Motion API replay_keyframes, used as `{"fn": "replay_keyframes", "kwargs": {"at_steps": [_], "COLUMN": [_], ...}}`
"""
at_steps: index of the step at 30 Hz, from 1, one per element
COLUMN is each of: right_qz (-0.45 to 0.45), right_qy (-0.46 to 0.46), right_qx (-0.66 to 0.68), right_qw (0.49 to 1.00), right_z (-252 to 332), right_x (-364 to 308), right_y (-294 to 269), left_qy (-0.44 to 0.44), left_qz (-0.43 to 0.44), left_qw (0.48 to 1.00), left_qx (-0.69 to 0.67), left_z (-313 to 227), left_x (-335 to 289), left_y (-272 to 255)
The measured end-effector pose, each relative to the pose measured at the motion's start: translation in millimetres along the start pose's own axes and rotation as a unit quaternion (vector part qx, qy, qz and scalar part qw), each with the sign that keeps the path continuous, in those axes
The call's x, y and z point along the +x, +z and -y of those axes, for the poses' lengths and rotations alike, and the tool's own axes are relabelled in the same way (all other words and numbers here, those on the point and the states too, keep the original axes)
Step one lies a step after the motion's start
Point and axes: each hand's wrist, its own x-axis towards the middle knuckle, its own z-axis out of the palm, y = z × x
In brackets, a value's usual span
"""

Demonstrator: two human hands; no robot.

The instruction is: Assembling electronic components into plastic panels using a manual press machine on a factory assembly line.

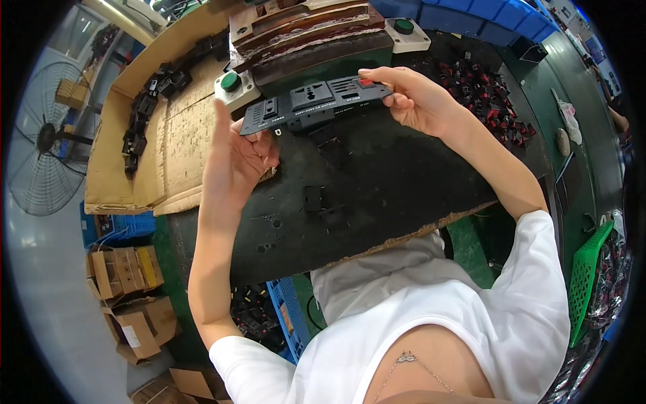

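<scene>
A long black plastic panel [311, 98] with socket openings, vent slots and a red switch [366, 82] is held up between my two hands, tilted above the dark worktable [410, 161]. My left hand [237, 165] has its curled fingers under the panel's left end, the thumb stretched upward. With thumb and fingers, my right hand [418, 101] pinches the right end near the red switch. Some black housing sits against the panel's underside. Below it on the table lie small black plastic pieces [313, 198].
A machine fixture [313, 50] stands behind the panel, flanked by a left green push button [231, 81] and a right one [404, 26]. Black parts line a cardboard tray [185, 128] at left. Red-and-black switches [478, 97] are heaped at right. Blue bins [457, 19] sit behind.
</scene>
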Motion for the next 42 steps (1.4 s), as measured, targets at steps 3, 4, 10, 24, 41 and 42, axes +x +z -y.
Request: {"fn": "replay_keyframes", "kwargs": {"at_steps": [3,4,10,24,41,42], "right_qz": [0.000,0.005,0.013,0.077,0.101,0.108], "right_qy": [-0.078,-0.137,-0.173,-0.209,-0.230,-0.232], "right_qx": [-0.048,-0.096,-0.118,-0.172,-0.219,-0.222], "right_qw": [0.996,0.986,0.978,0.960,0.943,0.941], "right_z": [-4.5,-6.1,-9.7,-20.6,-15.0,-14.2], "right_x": [-0.1,-0.8,-9.1,-12.3,-15.3,-15.8], "right_y": [0.7,-0.2,6.6,12.0,19.6,21.0], "left_qy": [0.003,0.020,0.091,0.132,0.183,0.189], "left_qz": [0.067,0.055,-0.050,0.028,-0.002,-0.006], "left_qw": [0.997,0.998,0.993,0.985,0.976,0.975], "left_qx": [-0.044,-0.026,0.047,0.105,0.120,0.120], "left_z": [2.4,5.5,35.9,53.6,48.0,46.3], "left_x": [-0.5,0.3,-11.6,-17.0,-20.6,-22.5], "left_y": [-7.3,-7.3,19.2,27.4,28.9,27.8]}}
